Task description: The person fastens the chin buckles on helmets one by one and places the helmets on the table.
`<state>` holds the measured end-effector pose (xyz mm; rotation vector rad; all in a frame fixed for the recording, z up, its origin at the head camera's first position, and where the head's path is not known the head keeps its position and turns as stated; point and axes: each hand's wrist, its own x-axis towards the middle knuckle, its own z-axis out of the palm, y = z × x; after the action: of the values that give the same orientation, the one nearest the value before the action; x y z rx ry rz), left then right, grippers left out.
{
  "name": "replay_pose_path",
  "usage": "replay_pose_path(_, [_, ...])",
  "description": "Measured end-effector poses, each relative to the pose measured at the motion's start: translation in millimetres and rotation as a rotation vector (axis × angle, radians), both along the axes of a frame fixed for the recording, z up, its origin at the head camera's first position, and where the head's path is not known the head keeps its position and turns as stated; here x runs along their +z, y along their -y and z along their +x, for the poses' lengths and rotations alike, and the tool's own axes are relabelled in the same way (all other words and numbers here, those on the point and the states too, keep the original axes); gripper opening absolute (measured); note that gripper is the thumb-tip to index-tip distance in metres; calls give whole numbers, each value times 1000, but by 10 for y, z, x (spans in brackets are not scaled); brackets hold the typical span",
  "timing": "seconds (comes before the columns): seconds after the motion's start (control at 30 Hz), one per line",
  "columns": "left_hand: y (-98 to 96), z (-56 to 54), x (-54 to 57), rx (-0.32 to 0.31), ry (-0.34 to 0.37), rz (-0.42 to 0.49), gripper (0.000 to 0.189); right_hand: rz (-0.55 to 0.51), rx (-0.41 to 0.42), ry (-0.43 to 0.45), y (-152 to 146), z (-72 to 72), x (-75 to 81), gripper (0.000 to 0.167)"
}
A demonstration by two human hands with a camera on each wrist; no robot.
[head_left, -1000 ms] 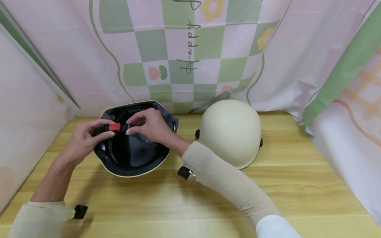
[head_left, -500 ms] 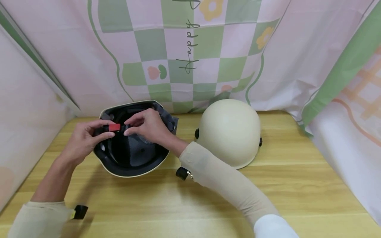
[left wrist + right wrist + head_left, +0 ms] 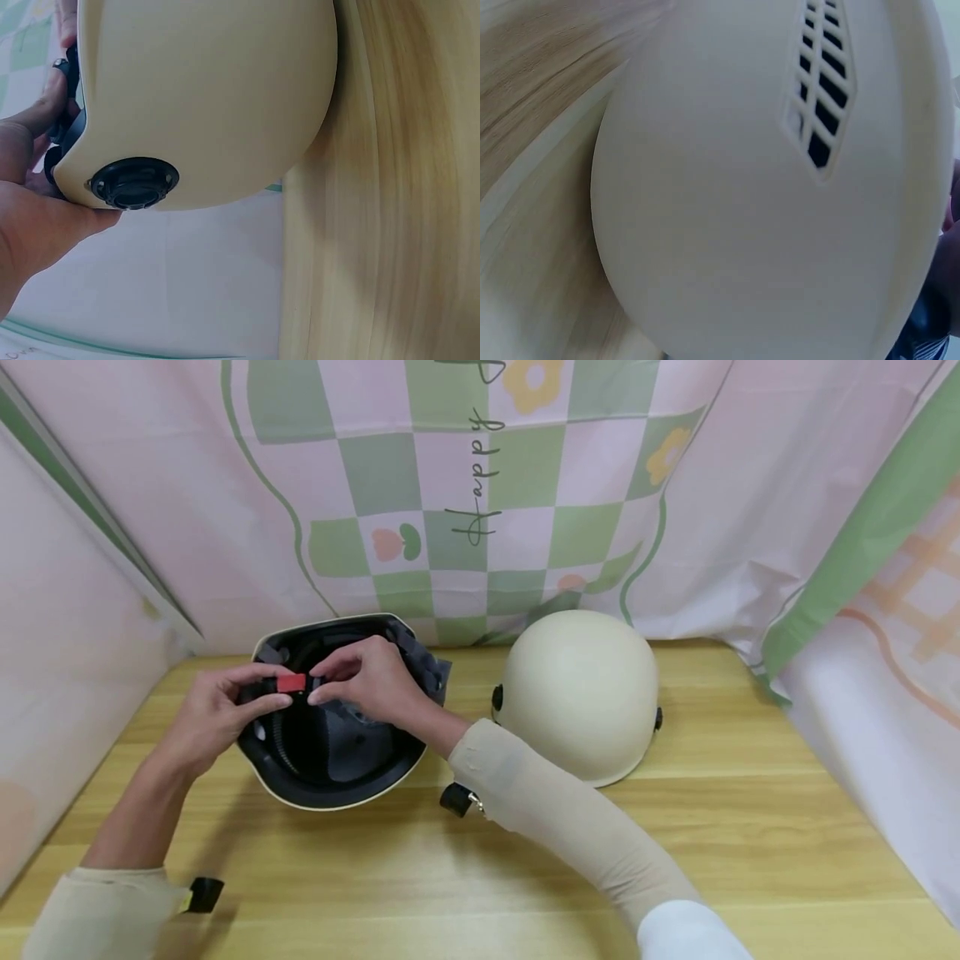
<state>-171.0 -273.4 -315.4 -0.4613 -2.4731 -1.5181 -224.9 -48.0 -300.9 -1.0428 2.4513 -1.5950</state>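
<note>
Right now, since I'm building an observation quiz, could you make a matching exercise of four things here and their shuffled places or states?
1. Cream helmet with black padding
2. Plain cream domed helmet
3. Small red rectangular buckle part
4. Light-brown wooden table

A. Dome upward
B. Pinched by the left hand
C. Under both helmets
D. Opening upward

Pairs: 1-D, 2-A, 3-B, 4-C
</note>
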Motion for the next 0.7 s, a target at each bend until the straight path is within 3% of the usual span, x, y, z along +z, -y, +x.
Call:
replay_pose_path(0.37, [-11, 15, 3, 16, 2, 6, 19, 18, -15, 1, 11, 5, 5, 23])
replay_pose_path(0.7, [4, 1, 8, -6, -2, -67, 20, 36, 60, 43, -62, -28, 31, 26])
